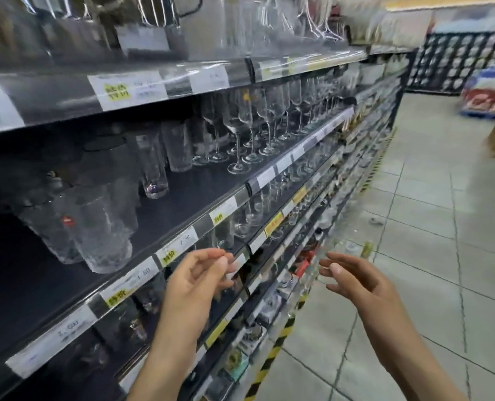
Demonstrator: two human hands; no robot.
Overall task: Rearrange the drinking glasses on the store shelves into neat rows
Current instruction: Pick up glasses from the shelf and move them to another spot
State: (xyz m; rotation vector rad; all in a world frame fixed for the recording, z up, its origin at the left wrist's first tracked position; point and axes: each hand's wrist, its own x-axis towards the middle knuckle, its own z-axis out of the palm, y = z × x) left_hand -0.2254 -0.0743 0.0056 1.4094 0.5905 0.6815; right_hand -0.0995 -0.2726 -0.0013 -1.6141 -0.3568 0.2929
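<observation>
Textured tumblers (101, 235) crowd the middle shelf (188, 195) near left, with wine glasses (240, 131) farther right. The left hand (200, 273) has loose, empty fingers. The right hand's (353, 279) hold is unclear through blur. The glass looks brittle and slick, so grasp tumblers round their walls.

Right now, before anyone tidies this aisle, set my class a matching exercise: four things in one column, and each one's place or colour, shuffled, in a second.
Column one
1. textured tumblers
2. stemmed wine glasses
3. hazard stripe
4. left hand

Column two
a. yellow and black
b. in front of the price-label strip
c. near end of the dark shelf
d. farther along that same shelf

Pairs: 1-c, 2-d, 3-a, 4-b
</observation>
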